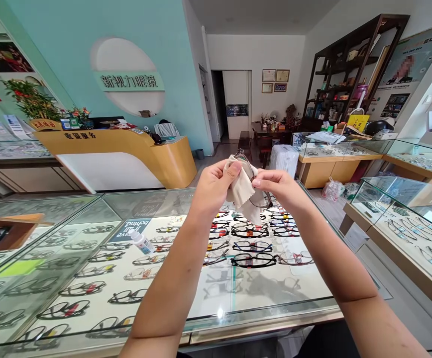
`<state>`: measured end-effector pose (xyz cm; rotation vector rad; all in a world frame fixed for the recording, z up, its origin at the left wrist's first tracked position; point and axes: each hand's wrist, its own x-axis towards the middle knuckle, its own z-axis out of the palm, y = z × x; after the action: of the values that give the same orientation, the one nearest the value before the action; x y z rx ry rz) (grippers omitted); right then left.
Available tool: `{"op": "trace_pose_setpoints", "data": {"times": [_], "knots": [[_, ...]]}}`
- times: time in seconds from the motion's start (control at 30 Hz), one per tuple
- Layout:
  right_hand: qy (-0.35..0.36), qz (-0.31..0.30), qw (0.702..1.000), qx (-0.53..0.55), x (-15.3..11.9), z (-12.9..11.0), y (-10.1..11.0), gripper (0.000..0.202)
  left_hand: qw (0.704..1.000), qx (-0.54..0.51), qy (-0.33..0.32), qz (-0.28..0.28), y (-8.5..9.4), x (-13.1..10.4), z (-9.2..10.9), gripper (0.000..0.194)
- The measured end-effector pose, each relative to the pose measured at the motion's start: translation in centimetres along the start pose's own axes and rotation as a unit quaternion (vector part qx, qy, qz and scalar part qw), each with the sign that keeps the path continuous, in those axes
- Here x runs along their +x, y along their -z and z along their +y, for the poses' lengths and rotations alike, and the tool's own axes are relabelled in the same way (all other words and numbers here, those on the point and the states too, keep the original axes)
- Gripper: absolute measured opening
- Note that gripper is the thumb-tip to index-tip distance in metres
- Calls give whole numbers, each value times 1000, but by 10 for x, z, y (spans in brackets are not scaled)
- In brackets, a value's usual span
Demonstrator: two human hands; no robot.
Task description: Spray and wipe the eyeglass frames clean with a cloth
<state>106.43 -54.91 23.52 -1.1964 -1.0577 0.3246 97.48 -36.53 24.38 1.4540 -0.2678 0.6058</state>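
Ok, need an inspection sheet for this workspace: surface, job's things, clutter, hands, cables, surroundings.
Surface: glass-topped display case, rows of frames visible beneath the glass.
Job's things: beige cloth wrapped partly around held eyeglasses, both raised above the case.
Clutter: small white bottle left of the arms; wooden holder at far left.
Hands: left hand grips the cloth, thumb on top; right hand pinches at the eyeglasses; exact contact partly hidden.
Cables: nothing seen.
Surroundings: curved counter behind at left, dark shelf unit at right.
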Motion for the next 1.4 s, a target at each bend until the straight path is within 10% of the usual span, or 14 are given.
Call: {"op": "trace_pose_setpoints", "data": {"times": [0.2,0.63,1.03,1.4], "knots": [[-42,-16,998,38,-2,3,2,31,998,48,10,-39,7,-2,7,52],[-60,-92,994,2,-1,1,-6,41,982,106,-116,103,-25,-8,-5,68],[-69,-9,997,44,0,-1,8,34,999,-2,34,-32,0,2,-1,55],[-95,-16,993,71,0,-2,6,39,996,75,-4,-41,-3,-6,10,53]]}}
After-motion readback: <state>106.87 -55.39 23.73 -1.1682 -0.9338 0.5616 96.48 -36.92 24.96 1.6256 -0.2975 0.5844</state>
